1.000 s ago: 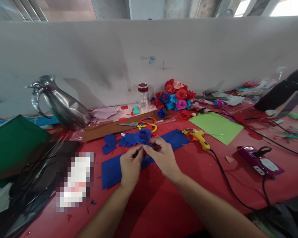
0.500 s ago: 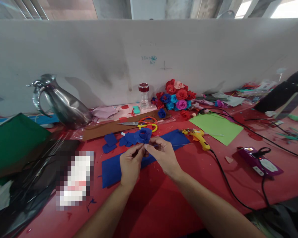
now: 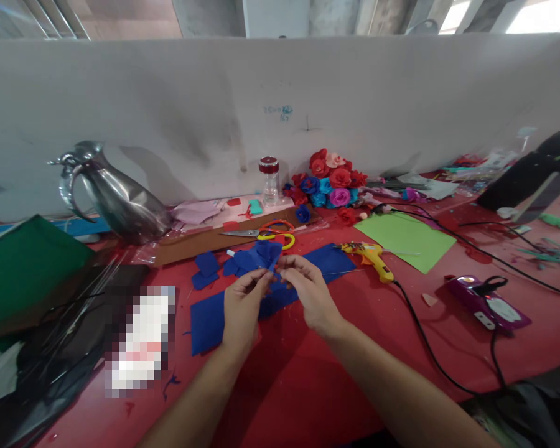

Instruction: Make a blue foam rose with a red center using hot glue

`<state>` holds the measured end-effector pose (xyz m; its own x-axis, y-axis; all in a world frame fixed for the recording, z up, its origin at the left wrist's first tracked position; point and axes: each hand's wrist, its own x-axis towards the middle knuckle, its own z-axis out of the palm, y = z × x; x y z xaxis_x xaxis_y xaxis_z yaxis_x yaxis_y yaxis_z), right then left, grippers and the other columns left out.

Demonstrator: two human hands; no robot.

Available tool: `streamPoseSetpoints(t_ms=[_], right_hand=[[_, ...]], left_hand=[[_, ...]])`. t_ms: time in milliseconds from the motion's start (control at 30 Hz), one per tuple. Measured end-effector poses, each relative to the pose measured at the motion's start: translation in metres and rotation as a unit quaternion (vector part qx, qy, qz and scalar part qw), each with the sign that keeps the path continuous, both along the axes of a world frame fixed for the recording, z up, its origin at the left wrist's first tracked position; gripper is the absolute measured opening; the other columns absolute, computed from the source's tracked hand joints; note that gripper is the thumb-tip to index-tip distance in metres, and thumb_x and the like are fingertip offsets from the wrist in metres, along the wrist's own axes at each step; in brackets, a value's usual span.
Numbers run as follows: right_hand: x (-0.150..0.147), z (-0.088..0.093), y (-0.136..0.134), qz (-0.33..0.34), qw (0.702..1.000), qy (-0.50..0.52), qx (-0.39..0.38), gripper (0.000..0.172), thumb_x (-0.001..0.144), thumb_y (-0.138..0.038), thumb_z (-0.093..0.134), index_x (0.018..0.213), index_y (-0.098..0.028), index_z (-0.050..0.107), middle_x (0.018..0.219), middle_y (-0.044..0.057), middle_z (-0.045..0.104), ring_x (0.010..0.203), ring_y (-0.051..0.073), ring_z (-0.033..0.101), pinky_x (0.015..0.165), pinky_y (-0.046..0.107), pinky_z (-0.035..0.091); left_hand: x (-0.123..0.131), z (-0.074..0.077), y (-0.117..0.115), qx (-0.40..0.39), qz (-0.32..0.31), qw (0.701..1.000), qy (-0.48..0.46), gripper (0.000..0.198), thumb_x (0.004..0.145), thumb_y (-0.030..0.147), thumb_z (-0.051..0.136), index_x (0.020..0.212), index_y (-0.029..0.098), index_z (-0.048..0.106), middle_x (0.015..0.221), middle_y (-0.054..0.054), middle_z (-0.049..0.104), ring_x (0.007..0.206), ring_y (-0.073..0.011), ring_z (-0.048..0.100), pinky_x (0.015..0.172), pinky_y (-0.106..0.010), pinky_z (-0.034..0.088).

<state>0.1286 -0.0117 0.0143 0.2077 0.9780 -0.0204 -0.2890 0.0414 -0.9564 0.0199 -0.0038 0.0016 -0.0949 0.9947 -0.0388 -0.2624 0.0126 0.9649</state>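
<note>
Blue flower [image 3: 267,250] above red table [image 3: 280,386]

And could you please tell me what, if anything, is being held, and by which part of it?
The left hand pinches a blue flower at its base; whether the right hand also holds it cannot be told.

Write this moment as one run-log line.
left hand: pinching blue flower; right hand: close beside flower; glue gun: lying on red table, right of hands; scissors: beyond flower
</note>
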Motion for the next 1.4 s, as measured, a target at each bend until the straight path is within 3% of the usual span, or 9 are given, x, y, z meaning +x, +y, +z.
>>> streamPoseSetpoints(t_ms=[167,367,533,733,933,1167,1400], right_hand=[[0.002,-0.006,0.004,0.016,0.997,0.001,-0.073,0.012,0.060,-0.022,0.055,0.071,-0.020,0.061,0.067,-0.002,0.060,0.063,0.012,0.051,0.059,0.024,0.037],[-0.003,-0.016,0.003,0.079,0.983,-0.164,0.036,0.015,0.065,-0.021,0.060,0.079,-0.018,0.063,0.080,0.002,0.067,0.074,0.016,0.059,0.071,0.028,0.045],[-0.002,-0.020,0.003,0.085,0.970,-0.223,0.046,0.015,0.076,-0.030,0.059,0.080,-0.018,0.068,0.078,0.003,0.069,0.071,0.015,0.060,0.068,0.028,0.046],[-0.001,-0.023,0.005,0.105,0.972,-0.207,0.044,0.017,0.076,-0.031,0.060,0.074,-0.018,0.071,0.068,0.000,0.066,0.064,0.014,0.056,0.064,0.026,0.043],[0.001,-0.024,0.008,0.121,0.983,-0.137,0.036,0.014,0.071,-0.032,0.065,0.072,-0.019,0.072,0.071,0.000,0.068,0.068,0.016,0.059,0.071,0.029,0.047],[0.001,-0.022,0.008,0.147,0.978,-0.146,0.034,0.017,0.071,-0.035,0.065,0.069,-0.020,0.072,0.068,0.000,0.069,0.069,0.016,0.061,0.070,0.029,0.047],[0.003,-0.017,0.004,0.098,0.975,-0.194,0.041,0.013,0.073,-0.026,0.056,0.071,-0.019,0.067,0.068,0.000,0.066,0.064,0.014,0.058,0.065,0.027,0.045]], left_hand=[[-0.002,-0.003,0.004,-0.011,-0.008,0.999,-0.043,0.017,0.057,0.025,0.080,0.071,0.019,0.076,0.072,-0.002,0.070,0.072,-0.0143,0.061,0.075,-0.028,0.048],[-0.004,-0.006,0.007,0.014,0.006,0.999,-0.049,0.010,0.056,0.023,0.080,0.064,0.019,0.075,0.081,0.000,0.059,0.081,-0.0126,0.055,0.077,-0.025,0.044],[-0.004,-0.006,0.008,-0.006,0.010,0.997,-0.072,0.012,0.052,0.023,0.081,0.061,0.019,0.074,0.081,0.000,0.058,0.081,-0.0125,0.054,0.076,-0.025,0.043],[-0.003,-0.007,0.007,-0.023,0.000,0.997,-0.080,0.013,0.052,0.024,0.081,0.062,0.018,0.075,0.080,-0.001,0.062,0.080,-0.0132,0.055,0.076,-0.026,0.043],[-0.004,-0.004,0.007,-0.077,-0.012,0.989,-0.123,0.023,0.048,0.025,0.085,0.069,0.019,0.076,0.073,-0.002,0.070,0.074,-0.0131,0.059,0.076,-0.027,0.045],[-0.004,-0.004,0.008,-0.049,-0.025,0.989,-0.135,0.019,0.049,0.026,0.086,0.061,0.018,0.073,0.064,0.001,0.067,0.065,-0.0099,0.056,0.065,-0.022,0.043],[-0.004,-0.001,0.008,-0.050,-0.016,0.990,-0.131,0.021,0.050,0.029,0.086,0.063,0.019,0.073,0.066,0.001,0.068,0.065,-0.0104,0.058,0.068,-0.023,0.044]])
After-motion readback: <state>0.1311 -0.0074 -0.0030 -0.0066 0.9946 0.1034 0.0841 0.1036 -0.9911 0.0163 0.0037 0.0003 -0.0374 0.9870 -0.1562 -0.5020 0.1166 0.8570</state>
